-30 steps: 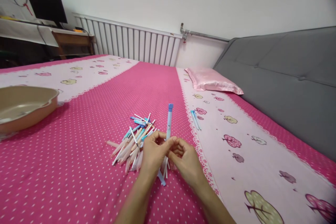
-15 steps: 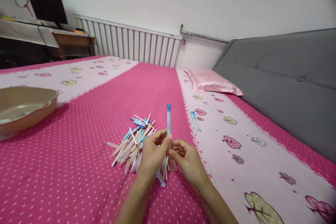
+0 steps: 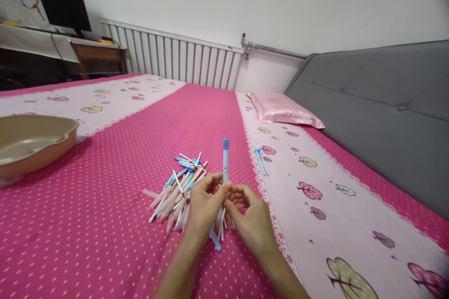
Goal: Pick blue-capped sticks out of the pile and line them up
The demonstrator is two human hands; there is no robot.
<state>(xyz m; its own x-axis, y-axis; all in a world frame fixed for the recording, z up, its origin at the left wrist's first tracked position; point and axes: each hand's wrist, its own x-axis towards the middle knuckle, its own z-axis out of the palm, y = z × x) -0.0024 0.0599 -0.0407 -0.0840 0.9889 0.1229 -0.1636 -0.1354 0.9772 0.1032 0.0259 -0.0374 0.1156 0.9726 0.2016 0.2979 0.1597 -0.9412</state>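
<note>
A pale blue pen (image 3: 225, 163) with a darker blue end stands upright between my hands. My left hand (image 3: 207, 203) pinches its lower part between thumb and fingers. Curled in from the other side, my right hand (image 3: 253, 217) has its thumb and fingertips closed at the pen's bottom end, which the fingers hide. Behind and below my left hand lies a heap of pen parts (image 3: 178, 191): white sticks, pinkish barrels and blue pieces. One pale blue piece (image 3: 215, 239) pokes out under my left wrist.
Two slim blue pens (image 3: 261, 162) lie together on the bedspread (image 3: 115, 229) to the right. A beige and orange basin (image 3: 45, 159) sits at the left. Farther back are a pink pillow (image 3: 284, 110), the grey headboard (image 3: 379, 88) and a radiator (image 3: 171, 53).
The pen has turned slightly about its length, so its printed figure shows less. My right hand has shifted a little, its fingers more curled. The heap looks the same.
</note>
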